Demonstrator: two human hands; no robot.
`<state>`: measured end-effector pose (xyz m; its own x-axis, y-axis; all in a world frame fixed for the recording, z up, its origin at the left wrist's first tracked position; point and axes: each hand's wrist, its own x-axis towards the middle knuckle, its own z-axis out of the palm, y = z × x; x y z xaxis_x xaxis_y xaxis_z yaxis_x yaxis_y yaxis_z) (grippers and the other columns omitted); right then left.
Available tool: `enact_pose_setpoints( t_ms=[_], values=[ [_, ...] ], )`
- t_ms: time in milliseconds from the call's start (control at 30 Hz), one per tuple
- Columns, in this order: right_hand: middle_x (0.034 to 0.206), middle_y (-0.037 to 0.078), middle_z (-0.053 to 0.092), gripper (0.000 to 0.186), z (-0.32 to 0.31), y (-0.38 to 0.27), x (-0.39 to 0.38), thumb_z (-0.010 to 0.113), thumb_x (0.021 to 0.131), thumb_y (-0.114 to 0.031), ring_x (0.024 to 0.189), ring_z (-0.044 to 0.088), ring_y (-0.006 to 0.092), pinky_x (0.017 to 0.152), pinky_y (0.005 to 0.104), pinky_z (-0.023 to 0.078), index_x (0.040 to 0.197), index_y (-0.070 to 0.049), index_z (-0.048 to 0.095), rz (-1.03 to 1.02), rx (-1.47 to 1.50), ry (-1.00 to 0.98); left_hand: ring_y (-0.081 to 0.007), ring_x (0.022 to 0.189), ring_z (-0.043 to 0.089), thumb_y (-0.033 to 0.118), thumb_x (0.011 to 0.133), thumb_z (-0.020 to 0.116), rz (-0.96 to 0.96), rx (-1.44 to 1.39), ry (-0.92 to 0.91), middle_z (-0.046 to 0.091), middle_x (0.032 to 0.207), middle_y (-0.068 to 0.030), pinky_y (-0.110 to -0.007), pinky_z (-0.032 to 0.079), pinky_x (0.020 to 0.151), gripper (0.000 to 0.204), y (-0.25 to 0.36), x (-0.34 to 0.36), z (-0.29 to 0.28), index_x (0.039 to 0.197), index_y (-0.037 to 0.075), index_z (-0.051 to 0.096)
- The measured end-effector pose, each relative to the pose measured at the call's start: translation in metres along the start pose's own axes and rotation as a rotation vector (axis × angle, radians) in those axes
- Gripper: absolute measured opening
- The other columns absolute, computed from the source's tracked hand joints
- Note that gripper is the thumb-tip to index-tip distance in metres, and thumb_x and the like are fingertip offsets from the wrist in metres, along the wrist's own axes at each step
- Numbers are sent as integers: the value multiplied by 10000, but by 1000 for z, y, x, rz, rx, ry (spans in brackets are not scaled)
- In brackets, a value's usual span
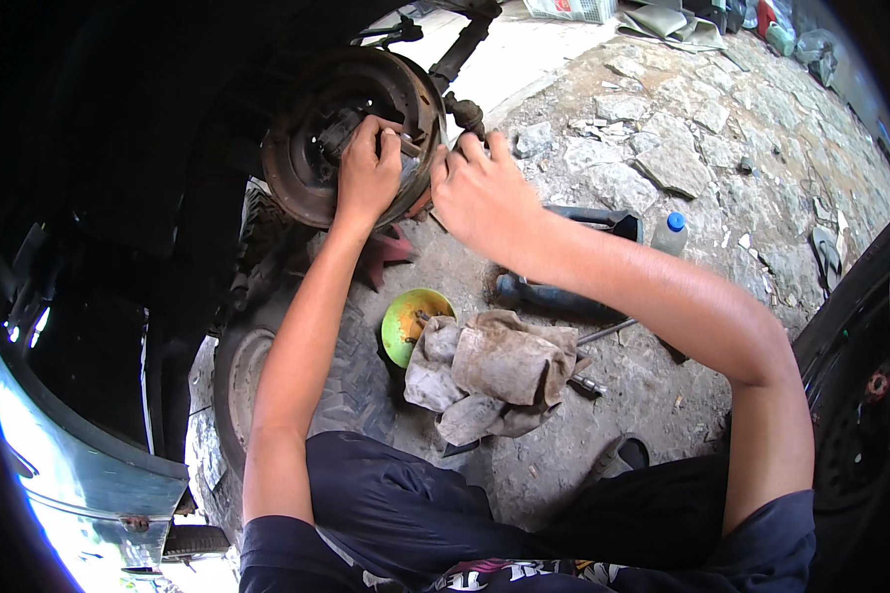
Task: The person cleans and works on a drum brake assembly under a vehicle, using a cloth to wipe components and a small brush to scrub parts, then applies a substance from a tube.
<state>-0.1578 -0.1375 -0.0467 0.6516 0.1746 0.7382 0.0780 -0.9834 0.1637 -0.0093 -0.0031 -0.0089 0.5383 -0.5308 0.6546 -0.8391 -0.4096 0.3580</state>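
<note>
A rusty round brake backing plate stands upright under the vehicle at upper left, with a dark hub at its middle. My left hand reaches in front of the plate, its fingers curled around a small brownish part beside the hub; what kind of part it is does not show. At the plate's right rim is my right hand, fingers bent and drawn together. Whatever those fingertips grip, if anything, is hidden. Close above them hangs a dark, rusty rod joint.
Below my hands lie a red stand, a green bowl with orange residue and a dirty cloth. A blue-capped bottle stands right of a dark jack-like tool. A tyre lies by my left arm; a wheel is far right.
</note>
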Motion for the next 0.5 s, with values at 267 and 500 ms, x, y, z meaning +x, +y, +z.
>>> enact_pose_setpoints(
  t_ms=[267,500],
  values=[
    [914,155,714,459,-2,-16,-11,573,839,-162,997,619,281,928,485,447,1182,134,650,-9,41,1,-424,949,656,152,980,500,-1,11,3,681,966,-225,-465,503,834,197,-3,-1,-3,994,-5,618],
    [902,149,709,468,3,-10,-10,564,840,-157,992,617,282,922,470,442,1193,142,638,-8,7,13,-415,946,659,151,981,499,-11,2,11,683,963,-219,-462,504,833,201,1,0,-1,994,-5,625]
  ],
)
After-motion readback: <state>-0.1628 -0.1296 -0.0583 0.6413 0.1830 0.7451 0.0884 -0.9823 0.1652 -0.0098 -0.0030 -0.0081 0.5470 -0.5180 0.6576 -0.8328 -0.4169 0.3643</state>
